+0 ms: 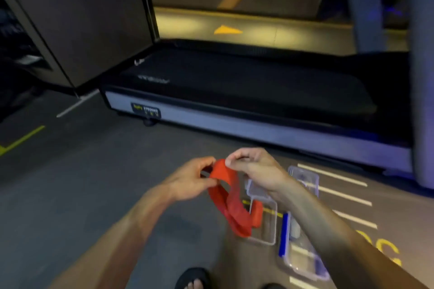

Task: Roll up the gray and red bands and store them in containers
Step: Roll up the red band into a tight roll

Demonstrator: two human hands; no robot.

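Observation:
A red band (pixel 231 202) hangs in a loose loop between both hands, above the floor. My left hand (pixel 191 178) pinches its upper left part. My right hand (pixel 253 166) pinches the top edge just to the right. The band's lower end droops over an open clear container (pixel 270 230) on the floor. A second clear container (pixel 303 258) with a blue-edged lid lies right of it, partly hidden by my right forearm; something pale lies inside it. A clear lid (pixel 305 178) rests behind my right wrist. I cannot pick out a gray band for certain.
A treadmill (pixel 234 101) with a black belt and grey side rail runs across the floor just ahead. White and yellow lines mark the grey floor (pixel 94 171). My sandalled foot (pixel 192 279) shows at the bottom edge. A dark wall panel stands at the left.

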